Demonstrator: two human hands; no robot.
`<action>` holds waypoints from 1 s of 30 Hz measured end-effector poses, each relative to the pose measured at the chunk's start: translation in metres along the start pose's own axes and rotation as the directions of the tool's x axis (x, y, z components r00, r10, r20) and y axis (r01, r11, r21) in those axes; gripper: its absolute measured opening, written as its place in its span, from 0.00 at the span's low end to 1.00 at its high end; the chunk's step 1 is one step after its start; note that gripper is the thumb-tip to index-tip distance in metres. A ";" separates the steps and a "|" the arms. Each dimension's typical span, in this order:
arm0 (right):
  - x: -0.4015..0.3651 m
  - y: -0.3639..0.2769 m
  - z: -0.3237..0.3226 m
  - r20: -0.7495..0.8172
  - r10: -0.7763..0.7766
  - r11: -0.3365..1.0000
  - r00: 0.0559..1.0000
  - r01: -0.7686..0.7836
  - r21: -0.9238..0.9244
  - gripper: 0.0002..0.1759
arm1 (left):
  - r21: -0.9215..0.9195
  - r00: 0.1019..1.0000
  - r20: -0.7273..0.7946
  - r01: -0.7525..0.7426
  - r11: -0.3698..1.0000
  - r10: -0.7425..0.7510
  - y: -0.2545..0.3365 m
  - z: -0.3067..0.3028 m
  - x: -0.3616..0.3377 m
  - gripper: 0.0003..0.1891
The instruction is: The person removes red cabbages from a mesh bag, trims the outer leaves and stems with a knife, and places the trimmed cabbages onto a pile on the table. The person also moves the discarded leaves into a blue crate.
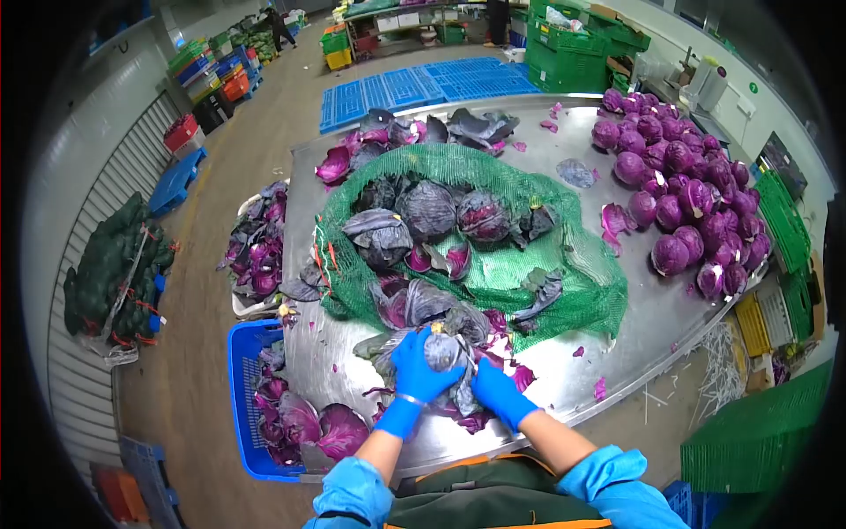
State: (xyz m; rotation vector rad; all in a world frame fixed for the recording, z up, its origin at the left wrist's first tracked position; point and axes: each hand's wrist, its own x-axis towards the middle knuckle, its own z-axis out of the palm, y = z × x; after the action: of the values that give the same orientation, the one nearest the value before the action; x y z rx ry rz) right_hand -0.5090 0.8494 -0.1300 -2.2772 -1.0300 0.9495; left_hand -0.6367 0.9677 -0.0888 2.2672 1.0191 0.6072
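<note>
Cabbage, round, dusty purple and leafy [442, 353]: at the near side of the shiny steel table [331, 357], between the two hands and close to the wearer's body, probably so both can reach round it.
Left hand, blue-gloved [423, 370]: fingers curled over the cabbage's left side, seemingly to steady it.
Right hand, blue-gloved [502, 393]: fingertips bent in against the right side, among loose leaves; whether they pinch one I cannot tell.
Green mesh sack [586, 304]: spread flat and open beyond the hands, which likely keeps its contents within easy reach.
Dark, leaf-wrapped cabbages [427, 210]: lying on the mesh, mostly at its far side.
Glossy, bright-purple cabbages [679, 159]: heaped at the table's far right, apart from the dull ones, apparently to keep the two kinds unmixed.
Blue plastic crate [238, 397]: against the table's near left edge, holding loose purple leaves [342, 429]; the spot seems chosen for closeness.
</note>
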 end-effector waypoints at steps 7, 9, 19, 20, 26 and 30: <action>-0.025 -0.007 0.020 -0.016 0.035 0.998 0.999 -0.034 0.047 0.17 | -0.086 0.991 -0.069 -0.123 0.989 0.117 -0.014 -0.003 -0.010 0.46; -0.008 0.002 0.021 -0.010 0.026 0.999 1.000 -0.026 0.022 0.18 | -0.169 0.994 -0.045 -0.108 0.980 0.102 -0.014 -0.002 0.004 0.46; -0.034 -0.070 -0.058 0.364 0.140 0.981 0.921 -0.178 0.073 0.24 | -0.213 0.993 -0.076 -0.108 0.971 0.094 -0.023 -0.006 -0.011 0.47; -0.032 -0.067 -0.053 0.374 0.153 0.980 0.915 -0.188 0.060 0.24 | -0.223 0.994 -0.071 -0.092 0.971 0.078 -0.025 -0.006 -0.010 0.47; 0.003 -0.005 0.023 0.108 0.038 0.997 0.993 -0.031 -0.071 0.20 | -0.591 0.987 0.050 0.154 0.792 -0.155 -0.066 0.003 0.010 0.45; 0.002 -0.028 -0.023 -0.055 0.038 0.997 0.998 -0.042 -0.065 0.15 | -0.952 0.902 0.295 0.304 -0.022 -0.316 -0.091 -0.009 0.006 0.45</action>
State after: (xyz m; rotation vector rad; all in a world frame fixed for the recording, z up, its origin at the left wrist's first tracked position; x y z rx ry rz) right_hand -0.5033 0.8647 -0.0977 -2.3725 -1.0109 0.8775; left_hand -0.6857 1.0249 -0.1410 0.6643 0.6409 0.7611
